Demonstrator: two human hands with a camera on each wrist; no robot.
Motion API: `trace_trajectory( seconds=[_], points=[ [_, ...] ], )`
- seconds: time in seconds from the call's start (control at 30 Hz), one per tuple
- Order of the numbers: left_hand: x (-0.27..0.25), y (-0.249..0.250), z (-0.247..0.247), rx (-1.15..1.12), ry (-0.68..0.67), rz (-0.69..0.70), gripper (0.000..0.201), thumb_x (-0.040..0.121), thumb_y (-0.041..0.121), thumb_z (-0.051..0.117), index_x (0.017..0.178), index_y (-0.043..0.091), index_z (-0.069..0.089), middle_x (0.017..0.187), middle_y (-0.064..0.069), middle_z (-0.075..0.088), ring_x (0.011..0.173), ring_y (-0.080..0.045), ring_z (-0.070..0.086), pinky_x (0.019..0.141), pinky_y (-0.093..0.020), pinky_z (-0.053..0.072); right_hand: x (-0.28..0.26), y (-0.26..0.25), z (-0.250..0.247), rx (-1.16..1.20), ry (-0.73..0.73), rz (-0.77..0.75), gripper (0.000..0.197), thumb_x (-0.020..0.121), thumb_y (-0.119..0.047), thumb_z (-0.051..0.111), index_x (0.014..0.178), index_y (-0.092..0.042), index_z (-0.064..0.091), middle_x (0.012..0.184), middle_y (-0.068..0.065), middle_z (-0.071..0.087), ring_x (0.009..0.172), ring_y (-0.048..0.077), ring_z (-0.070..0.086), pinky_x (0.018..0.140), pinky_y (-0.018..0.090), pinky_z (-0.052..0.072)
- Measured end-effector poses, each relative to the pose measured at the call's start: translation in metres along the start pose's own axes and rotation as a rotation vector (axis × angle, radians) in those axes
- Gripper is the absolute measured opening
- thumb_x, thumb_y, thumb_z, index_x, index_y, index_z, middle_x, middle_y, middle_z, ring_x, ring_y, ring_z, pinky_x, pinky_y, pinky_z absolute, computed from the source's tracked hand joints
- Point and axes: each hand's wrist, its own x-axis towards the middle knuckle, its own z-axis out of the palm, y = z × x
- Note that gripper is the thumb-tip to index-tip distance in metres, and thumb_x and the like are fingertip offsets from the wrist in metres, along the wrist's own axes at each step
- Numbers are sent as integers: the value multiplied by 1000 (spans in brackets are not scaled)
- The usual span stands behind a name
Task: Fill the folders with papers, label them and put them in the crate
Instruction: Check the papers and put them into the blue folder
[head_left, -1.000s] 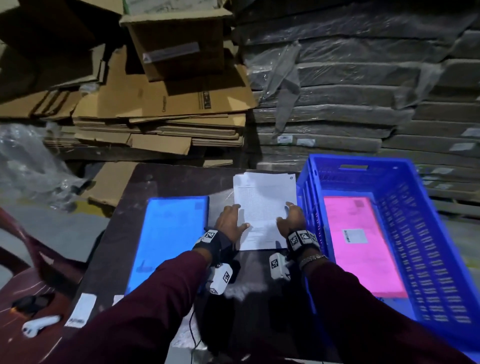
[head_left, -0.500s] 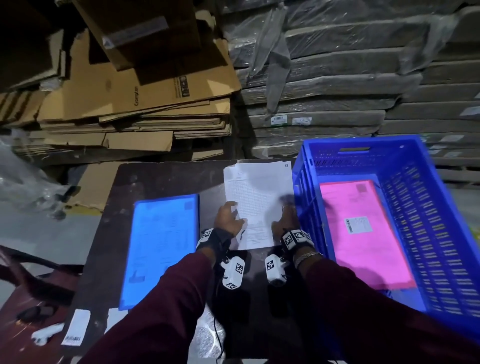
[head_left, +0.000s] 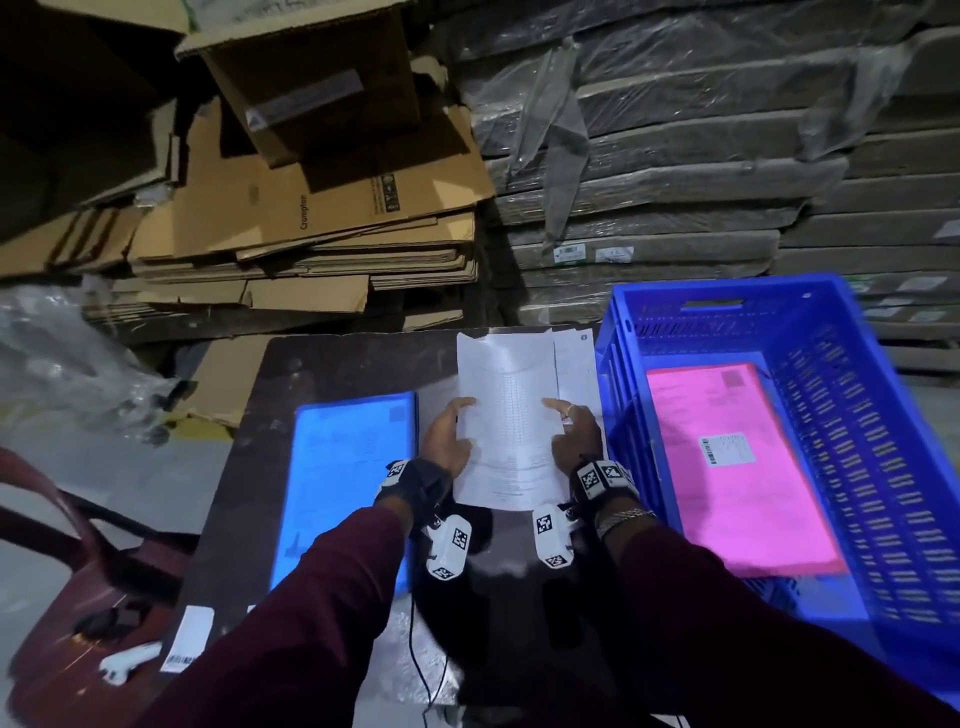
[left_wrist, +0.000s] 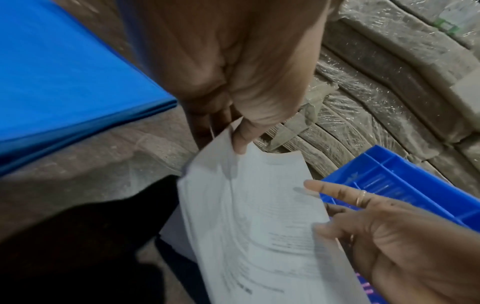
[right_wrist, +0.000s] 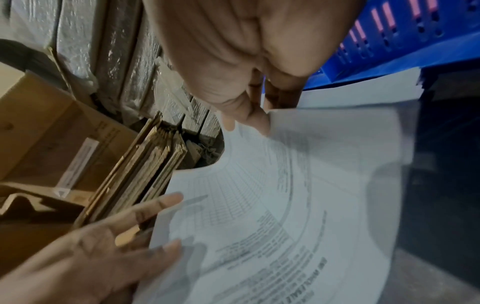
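A thin sheaf of printed papers (head_left: 506, 421) is lifted off the dark table (head_left: 332, 364), curved between my two hands. My left hand (head_left: 447, 441) pinches its left edge, thumb on top (left_wrist: 239, 142) and fingers beneath. My right hand (head_left: 574, 436) pinches the right edge, thumb on the sheet (right_wrist: 249, 115). More papers (head_left: 574, 364) lie flat underneath, at the table's far edge. A blue folder (head_left: 348, 488) lies shut to the left. The blue crate (head_left: 727, 291) stands at the right, with a pink folder (head_left: 737, 467) bearing a white label (head_left: 727, 449) inside.
A strip of labels (head_left: 189, 644) lies at the table's front left corner. A dark red chair (head_left: 78, 597) with a white tool (head_left: 127, 665) stands on the left. Flattened cardboard (head_left: 311, 208) and wrapped stacks (head_left: 675, 156) rise behind the table.
Both hands went from resting on the paper pile to pinching its top sheets and raising them off the table, a little toward me. The rest of the pile now shows underneath.
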Motion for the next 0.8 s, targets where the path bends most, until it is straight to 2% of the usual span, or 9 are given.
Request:
trace_trajectory(
  seconds=[0.07,0.13,0.23,0.27,0.37,0.53,0.6,0.7,0.8],
  points=[
    [-12,1,-14,-78,74,39,72,82,-15,52,142,23,39,132,3,50,121,-20,51,82,-14,48,-6,-5,-6,42,-5,-115,84,63,17,36,134,-20,59,111,7,65,76,-2,54,68,8,41],
    [-24,3,-30,-159,126,112,88,80,-14,57,151,27,25,135,-1,52,121,-19,55,85,-24,52,-15,-9,-15,91,-31,-273,84,62,23,38,135,-15,59,104,0,66,55,-8,46,54,3,35],
    [-41,11,-48,-245,155,157,97,77,-17,63,154,26,20,128,1,58,112,-9,61,79,-23,56,-32,-23,-28,101,-130,-392,75,63,25,44,124,-12,68,121,2,66,76,-15,59,74,8,48],
    [-46,14,-53,-240,166,163,92,78,-14,65,152,25,25,127,4,57,110,-5,60,79,-19,55,-38,-30,-31,122,-166,-371,70,65,26,45,118,-12,71,118,3,68,79,-16,59,77,7,47],
    [-57,17,-63,-240,176,206,67,87,3,69,143,22,39,122,13,58,108,2,58,82,-12,51,-53,-47,-39,144,-207,-350,55,73,26,49,109,-8,75,94,-4,66,61,-16,56,59,1,39],
    [-78,21,-60,-284,176,300,44,91,-5,59,127,20,55,120,7,65,112,-3,61,93,-21,50,-70,-50,-47,112,-177,-372,51,76,23,53,100,-14,78,99,-4,74,87,-13,63,86,7,42],
    [-84,15,-54,-301,193,302,40,91,-4,59,125,18,57,120,3,66,111,-8,63,95,-26,51,-78,-49,-48,76,-158,-366,52,74,23,52,94,-15,79,88,-13,75,82,-10,65,81,14,45],
    [-94,3,-45,-304,172,282,37,92,3,60,126,18,59,121,0,67,112,-16,63,94,-34,52,-92,-42,-51,63,-138,-365,50,73,26,49,91,-10,79,74,-22,72,69,-11,63,69,7,43],
    [-106,-10,-37,-273,125,287,33,92,7,61,123,20,61,119,6,68,113,-13,63,96,-37,52,-108,-31,-48,2,-134,-312,51,73,22,50,94,-14,80,92,-9,75,71,-15,62,67,4,41]
  ],
)
